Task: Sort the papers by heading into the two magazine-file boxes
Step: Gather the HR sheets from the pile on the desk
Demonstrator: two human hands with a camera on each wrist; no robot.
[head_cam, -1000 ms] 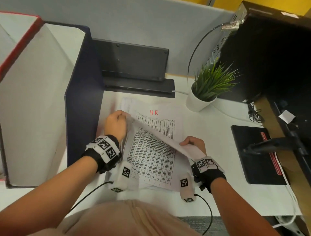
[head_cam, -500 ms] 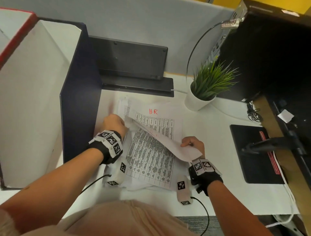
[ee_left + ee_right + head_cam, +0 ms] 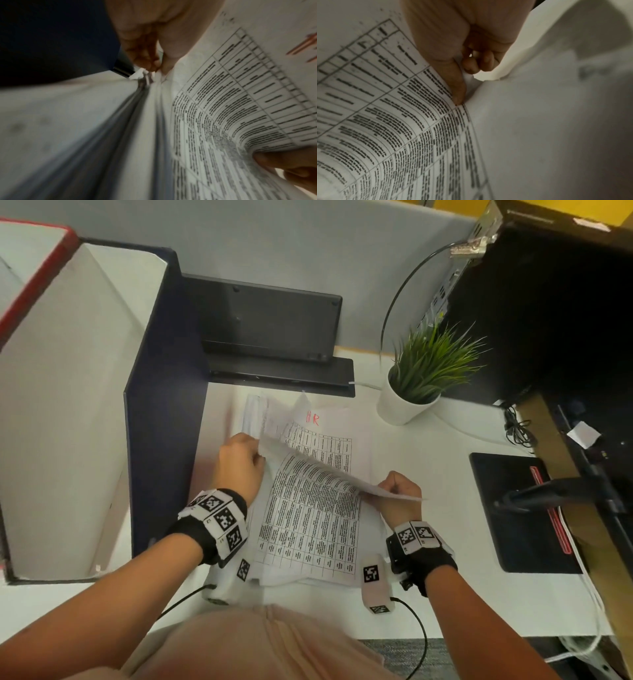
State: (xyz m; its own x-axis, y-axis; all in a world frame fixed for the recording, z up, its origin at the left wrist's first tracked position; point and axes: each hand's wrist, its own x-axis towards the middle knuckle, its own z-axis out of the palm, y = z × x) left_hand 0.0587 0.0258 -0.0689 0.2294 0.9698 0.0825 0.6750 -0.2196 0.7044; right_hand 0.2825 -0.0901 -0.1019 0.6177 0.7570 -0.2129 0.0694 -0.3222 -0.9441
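A stack of printed papers (image 3: 308, 529) with tables lies on the white desk (image 3: 428, 460). One sheet below carries a red "HR" heading (image 3: 313, 418). A top sheet (image 3: 329, 470) is lifted off the stack, held at two corners. My left hand (image 3: 239, 465) pinches its far left corner, seen close in the left wrist view, left hand (image 3: 154, 63). My right hand (image 3: 399, 494) pinches the near right edge between thumb and curled fingers, right hand (image 3: 467, 73). A dark blue magazine-file box (image 3: 161, 412) stands at the left, a red-edged box (image 3: 34, 282) beyond it.
A potted green plant (image 3: 424, 374) stands right of the papers. A black monitor base (image 3: 274, 371) is behind the stack. A black pad (image 3: 513, 508) lies at the right, with cables (image 3: 517, 429) and a dark arm near the desk's right edge.
The top sheet has risen higher off the stack, now nearly edge-on. Both hands lifted slightly with it; the HR sheet beneath shows more.
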